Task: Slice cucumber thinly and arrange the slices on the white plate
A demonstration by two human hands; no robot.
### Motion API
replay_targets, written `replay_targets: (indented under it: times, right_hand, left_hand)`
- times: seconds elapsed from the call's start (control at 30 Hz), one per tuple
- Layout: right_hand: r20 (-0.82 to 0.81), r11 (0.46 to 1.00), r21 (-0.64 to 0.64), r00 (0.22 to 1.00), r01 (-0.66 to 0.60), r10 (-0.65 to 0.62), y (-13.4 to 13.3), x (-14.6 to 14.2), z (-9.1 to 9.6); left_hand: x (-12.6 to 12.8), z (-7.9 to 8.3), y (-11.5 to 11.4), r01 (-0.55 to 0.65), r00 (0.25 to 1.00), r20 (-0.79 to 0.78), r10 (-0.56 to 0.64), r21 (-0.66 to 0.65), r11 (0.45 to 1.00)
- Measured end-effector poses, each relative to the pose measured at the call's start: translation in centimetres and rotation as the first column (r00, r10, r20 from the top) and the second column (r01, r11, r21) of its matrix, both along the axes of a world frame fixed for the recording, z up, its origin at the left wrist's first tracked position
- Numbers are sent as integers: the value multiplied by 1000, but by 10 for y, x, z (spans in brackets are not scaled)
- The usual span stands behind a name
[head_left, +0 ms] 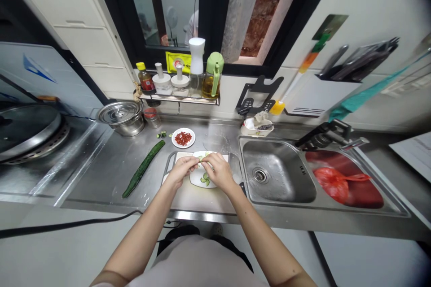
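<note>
Both my hands meet over a white plate (198, 180) that sits on a white cutting board (202, 199) on the steel counter. My left hand (181, 169) and my right hand (218, 170) are closed, pinching pale green cucumber pieces (202, 157) between their fingertips. Several cucumber slices (205, 180) lie on the plate under my hands. A long whole cucumber (143, 168) lies on the counter to the left of the board. A small white dish of chopped red chilli (183, 138) stands just behind the board.
A steel sink (276, 175) is right of the board; its second basin holds a red plastic bag (335, 182). A lidded steel pot (121, 118) and a wok (27, 128) stand left. A shelf of condiment bottles (188, 80) lines the back wall. A black cable (67, 225) hangs along the front edge.
</note>
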State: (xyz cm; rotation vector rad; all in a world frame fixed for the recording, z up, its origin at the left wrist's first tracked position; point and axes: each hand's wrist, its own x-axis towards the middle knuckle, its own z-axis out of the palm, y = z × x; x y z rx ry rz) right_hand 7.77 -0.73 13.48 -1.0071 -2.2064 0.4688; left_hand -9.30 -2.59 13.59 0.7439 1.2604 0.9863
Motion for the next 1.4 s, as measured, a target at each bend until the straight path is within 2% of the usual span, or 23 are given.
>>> replay_targets:
  times: [0.3, 0.73, 0.87, 1.0, 1.2, 1.4]
  right_hand:
    - [-65, 991, -132, 998, 15, -24, 0, -5, -2]
    - [-181, 922, -387, 981, -1, -74, 16, -15, -22]
    - [-167, 893, -450, 983, -7, -76, 21, -16, -30]
    - [-110, 869, -494, 992, -3, -59, 25, -17, -42]
    - [33, 837, -541, 996, 84, -79, 29, -21, -65]
    - [46, 819, -566, 995, 95, -84, 27, -25, -77]
  left_hand:
    - [1, 1, 1, -60, 995, -73, 70, 131, 990]
    - [-5, -15, 9, -85, 985, -132, 109, 173, 981]
    - [-9, -25, 14, -78, 977, -184, 110, 175, 981]
    - [-15, -42, 20, -39, 966, -245, 79, 166, 985]
    - [-20, -69, 26, -23, 976, -215, 42, 90, 996]
    - [-24, -82, 25, -11, 969, -245, 23, 51, 999]
